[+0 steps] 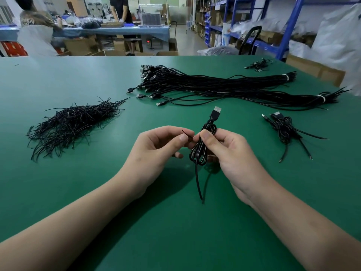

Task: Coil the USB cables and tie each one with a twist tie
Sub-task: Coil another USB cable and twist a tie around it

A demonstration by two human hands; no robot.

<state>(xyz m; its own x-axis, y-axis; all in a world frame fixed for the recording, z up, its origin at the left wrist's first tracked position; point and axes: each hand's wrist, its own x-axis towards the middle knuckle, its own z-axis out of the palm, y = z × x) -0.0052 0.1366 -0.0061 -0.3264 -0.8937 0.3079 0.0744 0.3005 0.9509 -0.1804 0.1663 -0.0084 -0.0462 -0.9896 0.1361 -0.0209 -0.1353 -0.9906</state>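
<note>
- Head view, stock: a large bundle of uncoiled USB cables (214, 87) lies across the far side of the green surface (78, 192), banded near its bare ends. A heap of loose twist ties (72, 124) sits at the left.
- Head view, finished: a small cluster of coiled cables (285, 128) lies at the right. A further cluster (257, 65) at the far edge is too small to judge.
- Head view, item in hand: one coiled cable (201, 151) is held above the surface at centre, plug (216, 112) up and bare tail hanging down.
- Right hand (228, 153): fingers (205, 136) are curled round the coil's waist, with the thumb pressing on the front.
- Left hand (156, 151): thumb and forefinger pinch a twist tie (187, 133), whose end meets the coil.
- Progress, as judged: this cable is coiled but not yet tied, and most of the stock remains.
</note>
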